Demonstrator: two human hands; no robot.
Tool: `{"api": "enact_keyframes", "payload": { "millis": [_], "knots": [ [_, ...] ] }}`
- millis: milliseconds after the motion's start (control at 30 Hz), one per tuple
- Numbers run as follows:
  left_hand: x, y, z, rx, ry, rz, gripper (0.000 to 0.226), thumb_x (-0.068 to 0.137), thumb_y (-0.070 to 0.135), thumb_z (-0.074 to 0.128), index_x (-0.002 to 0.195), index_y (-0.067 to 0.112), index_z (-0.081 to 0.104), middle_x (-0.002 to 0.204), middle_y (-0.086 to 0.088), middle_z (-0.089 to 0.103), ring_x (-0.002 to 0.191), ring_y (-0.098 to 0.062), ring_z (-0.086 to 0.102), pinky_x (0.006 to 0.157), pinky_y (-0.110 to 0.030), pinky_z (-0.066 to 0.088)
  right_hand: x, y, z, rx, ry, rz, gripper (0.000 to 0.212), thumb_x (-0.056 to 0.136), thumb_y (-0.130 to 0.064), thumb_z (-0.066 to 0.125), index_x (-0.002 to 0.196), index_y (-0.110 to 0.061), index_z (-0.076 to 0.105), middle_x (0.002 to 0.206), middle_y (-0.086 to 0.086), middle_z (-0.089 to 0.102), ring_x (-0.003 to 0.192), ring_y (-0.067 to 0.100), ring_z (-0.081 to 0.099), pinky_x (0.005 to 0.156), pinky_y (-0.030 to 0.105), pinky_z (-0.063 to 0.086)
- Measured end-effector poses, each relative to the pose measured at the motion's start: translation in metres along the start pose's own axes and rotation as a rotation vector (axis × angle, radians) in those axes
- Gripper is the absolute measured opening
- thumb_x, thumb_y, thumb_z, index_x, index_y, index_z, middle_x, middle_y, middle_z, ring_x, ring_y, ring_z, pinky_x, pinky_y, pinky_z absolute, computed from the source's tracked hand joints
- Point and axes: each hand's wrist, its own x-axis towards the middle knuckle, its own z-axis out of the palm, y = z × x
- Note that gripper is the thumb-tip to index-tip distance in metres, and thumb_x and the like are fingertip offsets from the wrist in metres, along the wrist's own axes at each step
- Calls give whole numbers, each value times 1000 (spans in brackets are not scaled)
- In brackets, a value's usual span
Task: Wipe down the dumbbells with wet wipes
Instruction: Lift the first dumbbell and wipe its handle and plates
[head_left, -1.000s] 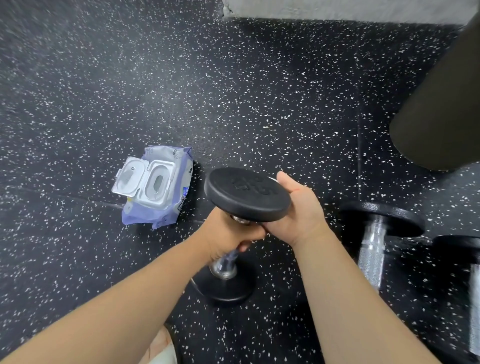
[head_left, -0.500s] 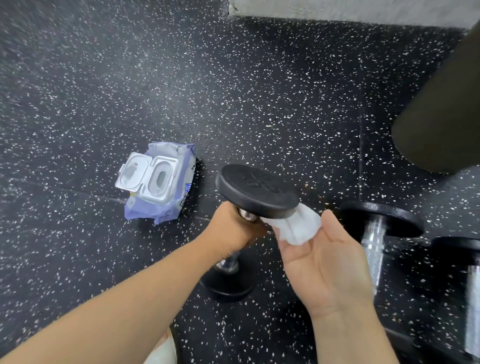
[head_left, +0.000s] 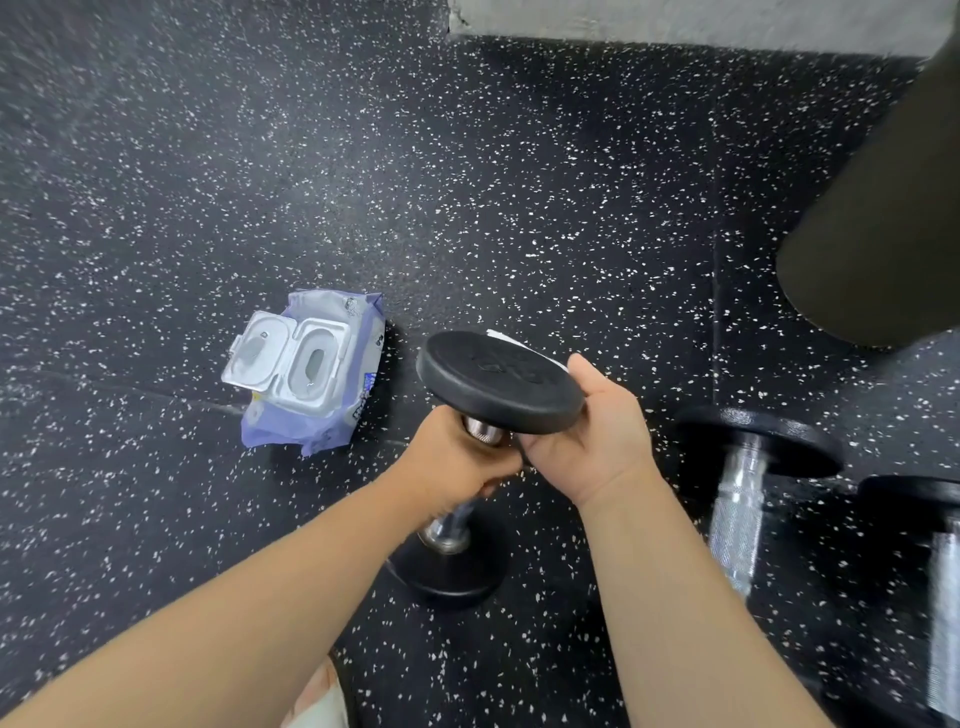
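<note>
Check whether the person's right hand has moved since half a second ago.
Yes. The right hand moved up-left, away from the black dumbbell lying on the floor, onto the held black disc.

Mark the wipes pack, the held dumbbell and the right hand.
wipes pack (head_left: 311, 366): head view, on the dispenser opening.
held dumbbell (head_left: 498, 382): head view, on the top plate.
right hand (head_left: 592, 441): head view, on the back of the hand.

Black dumbbell (head_left: 498, 384) tilts nearly upright, white wipe (head_left: 503, 338) peeking behind its top head; open-lidded purple wipes pack (head_left: 311, 364) lies left.
</note>
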Motion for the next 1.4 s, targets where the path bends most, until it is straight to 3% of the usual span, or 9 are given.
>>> {"api": "enact_keyframes", "payload": {
  "millis": [233, 467, 633, 733, 1000, 1133, 1200, 1300, 1400],
  "knots": [
    [-1, -2, -2, 28, 56, 2, 33, 60, -8, 66, 41, 12, 49, 39, -5, 48, 36, -18, 39, 44, -23, 34, -60, 12, -31, 27, -10, -163, 45, 102, -24, 33, 118, 7, 62, 117, 19, 68, 111, 31, 65, 93, 39, 52],
    [-3, -6, -5, -47, -24, -20, 20, 66, -1, 62, 63, -13, 46, 47, -12, 44, 48, -22, 39, 49, -30, 34, -57, -3, -34, -119, 84, -296, 38, 101, -24, 38, 124, -5, 60, 119, 11, 69, 113, 26, 65, 96, 40, 51],
    [-3, 0, -6, 23, -38, 3, 14, 65, -4, 63, 58, -7, 51, 47, -13, 48, 42, -21, 42, 47, -27, 38, -57, 2, -33, -173, -94, -183, 45, 100, -29, 37, 128, 0, 58, 126, 17, 64, 120, 31, 59, 107, 46, 40],
    [-3, 3, -6, 61, -91, -13, 15, 70, -11, 61, 59, -9, 51, 43, -11, 46, 32, -16, 39, 41, -19, 36, -46, 10, -43, -241, -22, -247, 33, 96, -8, 48, 125, -1, 62, 122, 14, 67, 116, 28, 63, 102, 43, 46],
    [-3, 4, -8, 79, -158, -28, 14, 72, -9, 60, 63, -5, 50, 45, -11, 46, 38, -20, 38, 40, -22, 33, -12, -13, -37, -359, 16, -93, 29, 92, -8, 56, 118, 0, 66, 120, 19, 67, 114, 30, 63, 103, 45, 47],
    [-2, 3, -7, 59, -186, -20, 19, 64, -1, 60, 74, -15, 52, 50, -16, 46, 48, -24, 40, 47, -32, 35, 5, -39, -13, -621, -12, 41, 26, 90, -3, 56, 112, 4, 68, 110, 16, 68, 90, 26, 68, 78, 33, 59],
    [-3, 4, -5, 40, -185, -8, 7, 62, -3, 60, 67, -2, 56, 49, -13, 44, 43, -20, 38, 45, -27, 34, 10, -47, 1, -781, -36, 55, 20, 90, -4, 55, 102, 0, 70, 99, 15, 67, 81, 25, 66, 73, 31, 55],
    [-2, 4, -5, 52, -186, 4, 29, 67, -14, 60, 55, 13, 57, 48, -13, 42, 40, -17, 35, 42, -22, 30, 17, -50, 11, -873, -76, -16, 18, 87, -2, 55, 98, 4, 69, 80, 11, 68, 67, 19, 66, 58, 23, 54],
    [0, 2, -9, 84, -215, -13, 11, 67, -9, 60, 64, -1, 54, 50, -15, 43, 42, -19, 37, 43, -23, 32, 9, -50, 0, -876, -128, -44, 25, 88, -7, 60, 106, 5, 70, 84, 10, 72, 75, 21, 68, 61, 27, 57]
  ]
}}
